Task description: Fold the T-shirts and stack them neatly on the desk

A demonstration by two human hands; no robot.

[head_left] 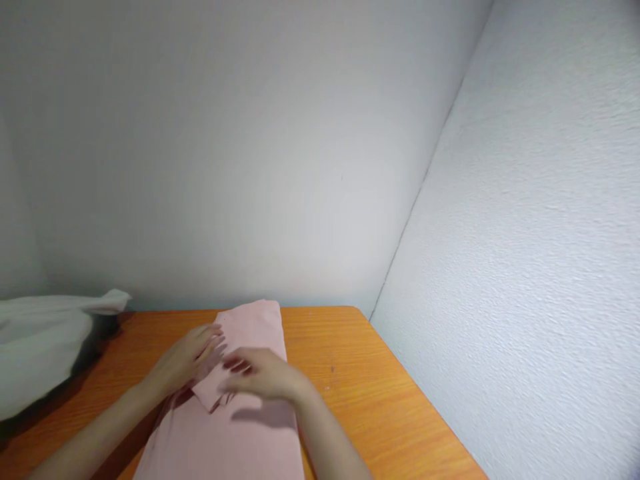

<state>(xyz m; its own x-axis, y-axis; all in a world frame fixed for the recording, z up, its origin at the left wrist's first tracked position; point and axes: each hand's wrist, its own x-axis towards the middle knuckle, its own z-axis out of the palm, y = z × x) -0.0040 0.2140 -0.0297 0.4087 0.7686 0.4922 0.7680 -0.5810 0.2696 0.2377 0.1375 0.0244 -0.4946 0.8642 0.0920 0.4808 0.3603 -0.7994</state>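
Pink cloth, one; white cloth, one; left hand, right hand: grip wide.

Both bare forearms come up from the lower edge and angle inward, so the hands meet near the middle. The left forearm slants up to the right, and the left hand lies palm down, fingers stretched out and flat. The right forearm slants up to the left. The right hand is raised a little, its fingers pointing left and blurred, so its grip cannot be read.
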